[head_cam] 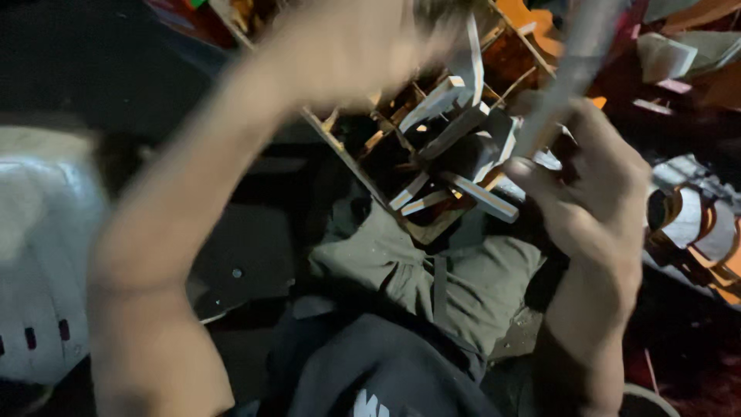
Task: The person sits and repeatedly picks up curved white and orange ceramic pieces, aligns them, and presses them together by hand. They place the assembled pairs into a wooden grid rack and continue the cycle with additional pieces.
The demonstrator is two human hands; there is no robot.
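Right hand (590, 193), centre right, fist wrapped around a pale rod (575, 66). Left hand (347, 46), top centre, blurred, grip unreadable, on the slatted wooden frame (444, 162). Best to steady that frame and guide the rod slowly.

Dim overall, w/ light falling from above onto middle. Heavy motion blur on left hand (347, 46) and forearm, also on right hand (594, 185). Sharpest at wooden frame (448, 147) in center. Deep black shadows at top left and bottom right corners.
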